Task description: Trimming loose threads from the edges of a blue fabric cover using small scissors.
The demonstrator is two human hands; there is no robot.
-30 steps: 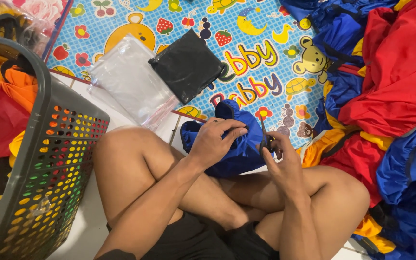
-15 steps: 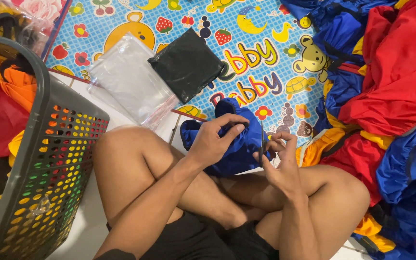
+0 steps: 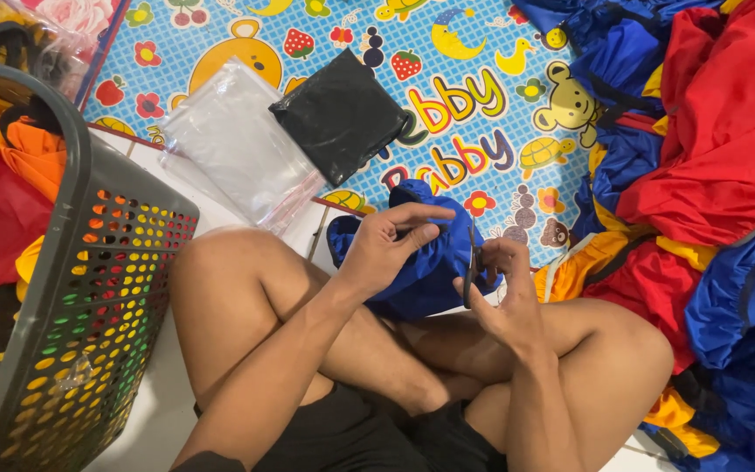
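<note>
grey basket (image 3: 89, 288) — orange, yellow, red cloth (image 3: 10, 175)

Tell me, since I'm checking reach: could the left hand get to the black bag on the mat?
Probably yes: the left hand holds the blue cloth, and the black bag lies just beyond it, uncovered.

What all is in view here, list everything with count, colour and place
Blue cloth: one, blue, in lap, left hand grips it.
Scissors: one, dark, in right hand, at the cloth.
Black bag: one, black, on mat.
Clear bags: a stack, clear, left of black bag.
Mat: one, blue, cartoon prints, on floor.
Basket: one, grey, left, holds red and yellow cloth.
Cloth pile: red, blue, yellow, right.
Left hand: one.
Right hand: one.
</note>
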